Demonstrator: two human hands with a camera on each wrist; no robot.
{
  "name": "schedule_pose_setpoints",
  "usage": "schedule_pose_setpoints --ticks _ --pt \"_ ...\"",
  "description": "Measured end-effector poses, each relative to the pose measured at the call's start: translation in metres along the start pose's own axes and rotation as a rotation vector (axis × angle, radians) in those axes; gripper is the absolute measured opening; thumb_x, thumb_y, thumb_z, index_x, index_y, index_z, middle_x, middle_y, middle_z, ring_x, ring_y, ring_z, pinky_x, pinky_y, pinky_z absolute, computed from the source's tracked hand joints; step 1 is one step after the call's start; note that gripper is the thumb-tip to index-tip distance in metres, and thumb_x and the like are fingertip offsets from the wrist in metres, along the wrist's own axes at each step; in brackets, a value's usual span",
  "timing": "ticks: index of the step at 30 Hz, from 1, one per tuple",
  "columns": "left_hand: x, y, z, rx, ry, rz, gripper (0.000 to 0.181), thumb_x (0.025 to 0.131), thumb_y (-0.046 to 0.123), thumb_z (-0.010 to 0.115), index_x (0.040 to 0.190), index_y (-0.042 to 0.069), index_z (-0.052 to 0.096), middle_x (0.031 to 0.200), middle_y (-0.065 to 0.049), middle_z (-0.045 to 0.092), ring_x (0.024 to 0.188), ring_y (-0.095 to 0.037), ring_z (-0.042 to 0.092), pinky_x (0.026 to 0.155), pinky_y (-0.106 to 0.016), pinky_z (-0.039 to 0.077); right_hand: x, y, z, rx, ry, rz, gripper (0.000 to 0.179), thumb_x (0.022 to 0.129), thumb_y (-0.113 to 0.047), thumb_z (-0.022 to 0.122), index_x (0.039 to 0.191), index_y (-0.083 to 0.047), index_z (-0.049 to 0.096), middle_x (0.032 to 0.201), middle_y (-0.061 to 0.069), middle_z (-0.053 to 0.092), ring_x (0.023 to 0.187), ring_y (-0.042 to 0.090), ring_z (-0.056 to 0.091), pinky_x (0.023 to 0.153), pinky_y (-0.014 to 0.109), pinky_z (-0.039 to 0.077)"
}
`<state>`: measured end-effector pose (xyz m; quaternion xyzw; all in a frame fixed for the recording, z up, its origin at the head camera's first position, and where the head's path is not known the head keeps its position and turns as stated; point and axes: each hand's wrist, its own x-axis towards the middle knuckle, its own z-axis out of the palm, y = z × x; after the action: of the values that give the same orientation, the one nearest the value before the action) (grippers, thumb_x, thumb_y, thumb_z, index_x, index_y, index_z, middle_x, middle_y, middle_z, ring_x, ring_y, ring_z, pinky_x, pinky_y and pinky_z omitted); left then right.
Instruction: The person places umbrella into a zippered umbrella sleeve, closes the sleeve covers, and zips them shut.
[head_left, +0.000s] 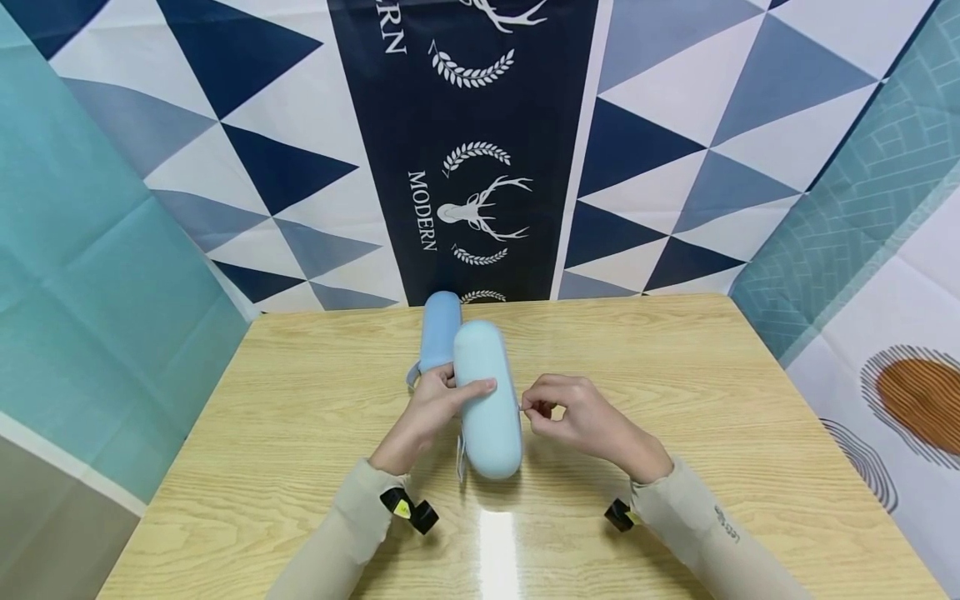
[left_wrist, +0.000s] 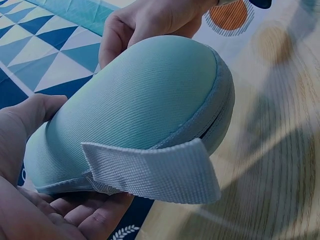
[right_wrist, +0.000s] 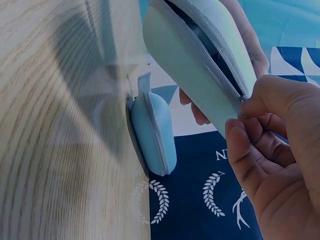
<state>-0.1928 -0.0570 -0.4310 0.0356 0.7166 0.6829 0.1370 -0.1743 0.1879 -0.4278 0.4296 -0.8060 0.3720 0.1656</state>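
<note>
A pale mint zippered glasses case (head_left: 487, 425) is held above the table by my left hand (head_left: 433, 407), its thumb across the top and the fingers underneath. My right hand (head_left: 581, 418) pinches the zipper pull (right_wrist: 243, 100) on the case's right side; the fingertips hide most of the pull. In the right wrist view the zipper gapes along the stretch behind the slider, and the inside is dark. A pale woven strap (left_wrist: 155, 171) sticks out from the side facing the left wrist camera.
Behind the mint case, a blue zippered case (head_left: 440, 329) lies on the wooden table (head_left: 315, 450) near its back edge. Patterned cloth (head_left: 480, 125) hangs behind the table. Each wrist wears a small black camera.
</note>
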Motion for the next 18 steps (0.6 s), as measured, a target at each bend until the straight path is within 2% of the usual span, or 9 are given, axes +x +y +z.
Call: schedule_pose_setpoints --ticks 6,13,18 --pt "-0.0005 0.0007 0.0007 -0.006 -0.005 0.005 0.061 0.087 0.035 0.083 0.134 0.004 0.062 0.125 -0.014 0.071 0.114 -0.025 0.068 0.095 -0.040 0.057 -0.0009 -0.0015 -0.0009 -0.002 -0.007 0.010 0.018 0.083 0.007 0.070 0.091 -0.009 0.074 0.084 -0.003 0.069 0.073 0.004 0.059 0.062 0.020 0.055" --pt "0.0009 0.0032 0.0009 0.006 0.022 -0.003 0.064 0.086 0.038 0.083 0.134 0.002 0.061 0.124 -0.015 0.070 0.113 -0.025 0.069 0.093 -0.040 0.058 -0.0027 -0.0040 -0.0018 0.003 -0.017 0.016 0.017 0.083 0.008 0.070 0.091 -0.007 0.075 0.086 -0.003 0.070 0.072 0.004 0.060 0.058 0.030 0.058" --pt "0.0033 0.0046 -0.0033 -0.042 0.040 -0.002 0.063 0.087 0.038 0.082 0.134 0.002 0.061 0.126 -0.015 0.070 0.113 -0.025 0.069 0.092 -0.039 0.058 -0.0048 -0.0063 -0.0020 0.010 -0.048 0.009 0.020 0.084 0.007 0.069 0.090 -0.012 0.074 0.087 -0.004 0.070 0.072 0.003 0.060 0.059 0.020 0.054"
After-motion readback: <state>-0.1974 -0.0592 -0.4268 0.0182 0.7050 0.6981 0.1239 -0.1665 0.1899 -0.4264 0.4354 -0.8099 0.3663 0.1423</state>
